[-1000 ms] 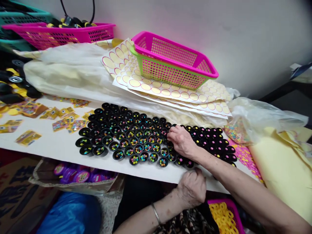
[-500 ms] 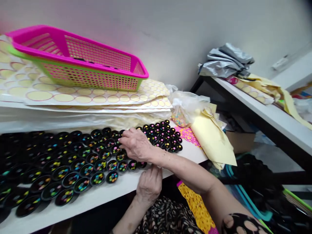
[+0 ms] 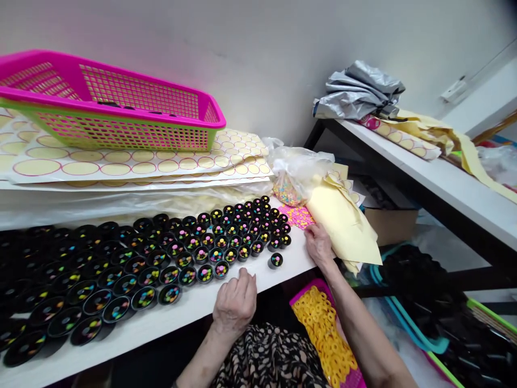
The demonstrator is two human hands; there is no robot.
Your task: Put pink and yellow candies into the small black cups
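Note:
My left hand (image 3: 236,299) is closed with its fingers curled in, at the table's front edge; whatever it holds is hidden. Further right, my right hand (image 3: 319,245) has its fingers bent together at the near edge of a spread of small pink and orange pieces (image 3: 297,216); I cannot make out anything between them. Many small black cups (image 3: 205,274) stand in rows to the left, with coloured beads inside. Pink or yellow pieces lie on top in several of the cups towards the right. One cup (image 3: 276,261) stands apart between my hands.
Behind the cups, a pink and green basket (image 3: 161,134) rests on sheets of round labels (image 3: 109,168). A plastic bag of coloured beads (image 3: 291,188) and yellow paper (image 3: 343,215) lie on the right. Below the edge is a pink basket of yellow rings (image 3: 323,328).
My right hand has left the cups and moved right to the pink pieces. My left hand stays closed near the front edge. The view has shifted slightly to the right.

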